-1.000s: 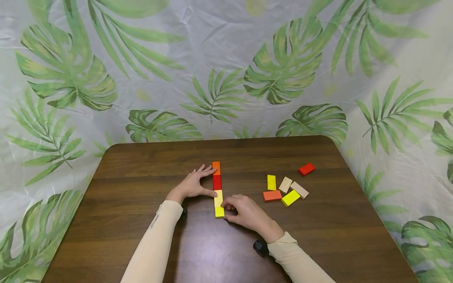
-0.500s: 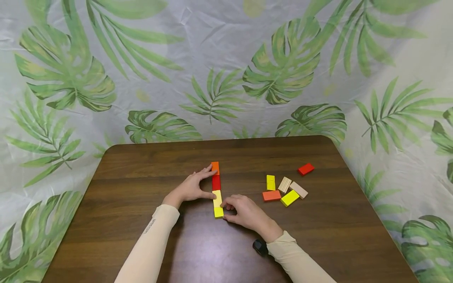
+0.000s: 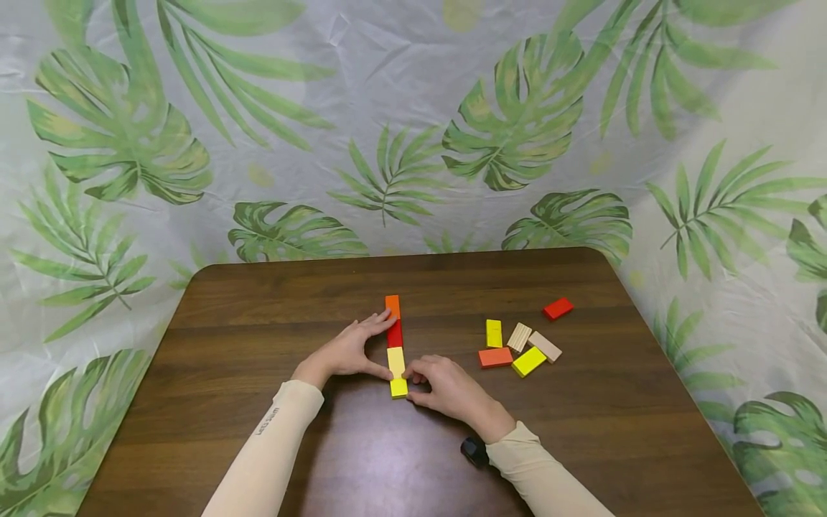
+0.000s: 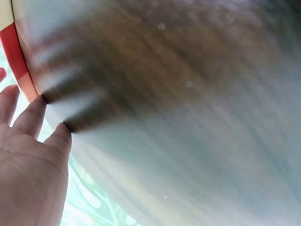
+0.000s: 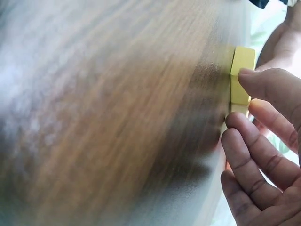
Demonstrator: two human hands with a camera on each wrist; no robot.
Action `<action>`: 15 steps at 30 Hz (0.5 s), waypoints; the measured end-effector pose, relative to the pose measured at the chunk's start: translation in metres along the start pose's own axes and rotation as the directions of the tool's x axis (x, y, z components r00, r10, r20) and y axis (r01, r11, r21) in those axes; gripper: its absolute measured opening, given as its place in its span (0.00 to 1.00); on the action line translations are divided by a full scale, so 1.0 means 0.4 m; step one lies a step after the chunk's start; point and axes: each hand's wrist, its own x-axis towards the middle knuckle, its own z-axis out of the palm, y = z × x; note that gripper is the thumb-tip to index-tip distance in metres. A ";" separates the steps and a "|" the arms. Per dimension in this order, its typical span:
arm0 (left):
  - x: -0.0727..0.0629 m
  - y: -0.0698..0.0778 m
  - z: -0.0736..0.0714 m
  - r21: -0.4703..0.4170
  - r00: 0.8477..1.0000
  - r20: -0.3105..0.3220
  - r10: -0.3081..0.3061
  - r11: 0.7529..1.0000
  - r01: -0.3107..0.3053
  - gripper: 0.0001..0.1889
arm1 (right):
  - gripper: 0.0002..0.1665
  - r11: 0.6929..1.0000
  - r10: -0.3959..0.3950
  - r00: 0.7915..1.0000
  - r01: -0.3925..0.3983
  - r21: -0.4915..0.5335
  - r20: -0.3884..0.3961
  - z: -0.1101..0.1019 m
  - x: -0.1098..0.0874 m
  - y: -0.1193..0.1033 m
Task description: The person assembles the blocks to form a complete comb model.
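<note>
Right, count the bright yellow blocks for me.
3. The near yellow block ends the row; to the right, the far yellow block lies just beyond the loose orange block, and the slanted yellow block beside it. None appears hidden.

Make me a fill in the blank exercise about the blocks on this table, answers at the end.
1. In the row of blocks, the far-end block, by the fingers of the left hand, is coloured ____.
2. The row's near-end block, by the thumb of the right hand, is coloured ____.
3. Between the row's far-end block and its pale block lies a ____ block.
4. The loose blocks to the right of the row number ____ in all.

Missing words: orange; yellow; red; six.
</note>
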 end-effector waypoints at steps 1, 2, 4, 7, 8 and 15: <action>0.000 -0.001 0.000 -0.001 1.000 -0.001 0.002 1.000 -0.002 0.58 | 0.16 1.000 0.001 1.000 -0.001 0.001 0.002 0.000 0.000 0.000; 0.000 -0.001 0.000 0.000 1.000 0.000 0.002 1.000 -0.002 0.58 | 0.16 1.000 0.002 1.000 -0.002 0.001 0.003 0.000 0.001 -0.001; 0.001 -0.002 0.000 -0.001 1.000 0.002 0.003 1.000 -0.003 0.57 | 0.16 1.000 0.006 1.000 -0.006 0.004 0.006 0.000 0.001 -0.002; 0.003 -0.004 0.000 0.006 1.000 0.003 -0.003 1.000 0.003 0.56 | 0.16 1.000 0.011 1.000 -0.012 0.008 0.010 -0.001 0.001 -0.004; 0.004 -0.004 -0.001 0.010 1.000 0.003 -0.005 1.000 0.005 0.55 | 0.16 1.000 0.013 1.000 -0.013 0.009 0.010 -0.002 0.001 -0.004; 0.004 -0.001 -0.004 0.032 1.000 -0.007 -0.014 0.999 0.014 0.54 | 0.15 1.000 0.005 1.000 -0.005 0.007 0.012 -0.001 0.000 -0.005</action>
